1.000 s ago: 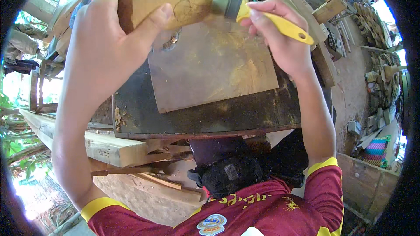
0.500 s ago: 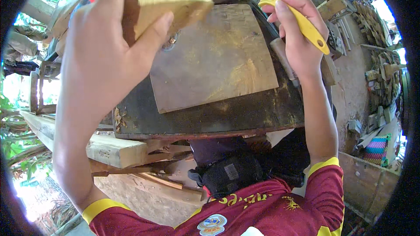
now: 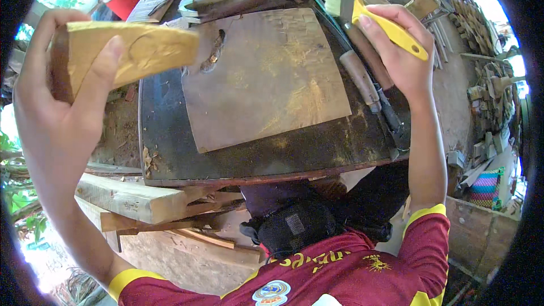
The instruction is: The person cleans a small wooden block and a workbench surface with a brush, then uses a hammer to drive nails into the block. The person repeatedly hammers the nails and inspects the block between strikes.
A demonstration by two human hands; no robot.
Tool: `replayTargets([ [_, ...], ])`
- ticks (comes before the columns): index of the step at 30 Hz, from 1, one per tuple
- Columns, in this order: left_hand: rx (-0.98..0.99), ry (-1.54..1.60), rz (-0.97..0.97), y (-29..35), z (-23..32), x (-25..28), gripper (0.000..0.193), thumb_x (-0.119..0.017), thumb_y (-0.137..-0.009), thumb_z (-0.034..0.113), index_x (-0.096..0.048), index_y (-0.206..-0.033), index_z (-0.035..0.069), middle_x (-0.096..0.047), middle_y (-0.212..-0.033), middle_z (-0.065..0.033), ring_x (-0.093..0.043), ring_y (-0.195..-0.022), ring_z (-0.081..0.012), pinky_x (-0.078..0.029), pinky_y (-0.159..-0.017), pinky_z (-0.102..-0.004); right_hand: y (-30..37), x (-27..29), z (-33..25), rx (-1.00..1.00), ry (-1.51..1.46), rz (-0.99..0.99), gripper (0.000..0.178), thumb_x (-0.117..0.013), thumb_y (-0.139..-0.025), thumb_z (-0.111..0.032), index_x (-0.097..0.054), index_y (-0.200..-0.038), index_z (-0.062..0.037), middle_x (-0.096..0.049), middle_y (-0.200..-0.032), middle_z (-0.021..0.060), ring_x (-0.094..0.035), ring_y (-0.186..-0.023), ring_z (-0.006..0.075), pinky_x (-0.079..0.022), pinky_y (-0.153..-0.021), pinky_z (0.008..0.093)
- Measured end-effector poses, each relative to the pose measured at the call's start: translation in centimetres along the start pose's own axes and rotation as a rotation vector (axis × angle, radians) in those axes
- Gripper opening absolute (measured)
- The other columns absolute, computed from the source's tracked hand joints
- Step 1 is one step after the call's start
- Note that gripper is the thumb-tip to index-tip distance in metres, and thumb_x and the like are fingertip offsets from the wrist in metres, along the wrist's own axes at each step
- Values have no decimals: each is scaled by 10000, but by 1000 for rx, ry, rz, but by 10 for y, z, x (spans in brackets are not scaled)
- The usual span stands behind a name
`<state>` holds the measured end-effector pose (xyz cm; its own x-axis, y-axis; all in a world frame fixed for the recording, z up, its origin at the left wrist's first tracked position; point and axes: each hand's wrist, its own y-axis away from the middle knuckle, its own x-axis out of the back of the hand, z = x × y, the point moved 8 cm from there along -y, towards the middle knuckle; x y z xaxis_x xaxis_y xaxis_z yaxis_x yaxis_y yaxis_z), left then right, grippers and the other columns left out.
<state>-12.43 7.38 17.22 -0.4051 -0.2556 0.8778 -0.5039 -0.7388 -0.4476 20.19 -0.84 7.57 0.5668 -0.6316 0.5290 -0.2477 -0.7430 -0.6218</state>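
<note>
The left hand (image 3: 62, 110), curled firmly around the block (image 3: 153, 51) left of the board (image 3: 266, 90), should stay steady while the right hand (image 3: 407, 59), pinching the brush (image 3: 358, 10) beyond the board's far right corner, brushes best in light strokes

Dressed in a maroon shirt (image 3: 351, 272) with yellow sleeve bands (image 3: 426, 213), yellow lettering (image 3: 298, 260) and a left-side badge (image 3: 271, 293); wearing a black waist pouch (image 3: 317, 225).

- Woodworking workshop, seemingly half outdoors
- Dark worktable (image 3: 272, 157); wood shavings (image 3: 150, 161) on its near left corner
- Handled tools (image 3: 361, 79) along table's right side
- Sawn timber (image 3: 133, 198) just left of table
- Wood pieces (image 3: 481, 34) heaped right of table
- Green plants (image 3: 37, 226) beyond table's left
</note>
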Motion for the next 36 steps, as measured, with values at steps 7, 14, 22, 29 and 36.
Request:
replayTargets([
  [7, 10, -59, 11, -1, -18, -20, 284, -678, -800, 146, -584, -1042, 31, -655, -834, -135, -636, -738, -213, -497, -720, -327, -8, -42, -14, 322, 186, -149, 236, -704, -836, -239, -694, -917, -18, -675, -819, 146, -651, -732, 324, -517, -677, 377],
  [14, -86, -50, 101, -3, -18, -30, 345, -660, -808, 157, -586, -1123, 34, -674, -890, -152, -673, -810, -243, -508, -770, -346, 16, -65, -39, 304, 87, -591, 230, -699, -800, -200, -691, -927, -8, -624, -762, 158, -614, -724, 351, -493, -684, 397],
  [22, -21, -90, 86, -5, -57, -29, 471, -659, -843, 212, -549, -1238, -18, -678, -1024, -172, -664, -922, -215, -498, -850, -329, 14, -29, -62, 343, 15, -797, 258, -691, -798, -116, -688, -1044, -39, -679, -891, 153, -663, -796, 304, -507, -707, 354],
  [29, -6, -94, 104, -12, -58, -30, 462, -671, -832, 231, -561, -1220, 4, -661, -1078, -177, -643, -988, -233, -475, -891, -341, -4, -63, -24, 190, 55, -470, 188, -700, -820, -172, -705, -959, -46, -668, -790, 163, -646, -719, 311, -497, -654, 374],
  [36, 63, -129, 209, -4, -60, -23, 417, -674, -852, 312, -578, -1148, 35, -653, -1058, -143, -634, -966, -217, -468, -869, -333, 21, -59, -60, 269, -33, -810, 248, -713, -801, -106, -690, -1034, -25, -685, -916, 158, -650, -802, 331, -504, -701, 356],
])
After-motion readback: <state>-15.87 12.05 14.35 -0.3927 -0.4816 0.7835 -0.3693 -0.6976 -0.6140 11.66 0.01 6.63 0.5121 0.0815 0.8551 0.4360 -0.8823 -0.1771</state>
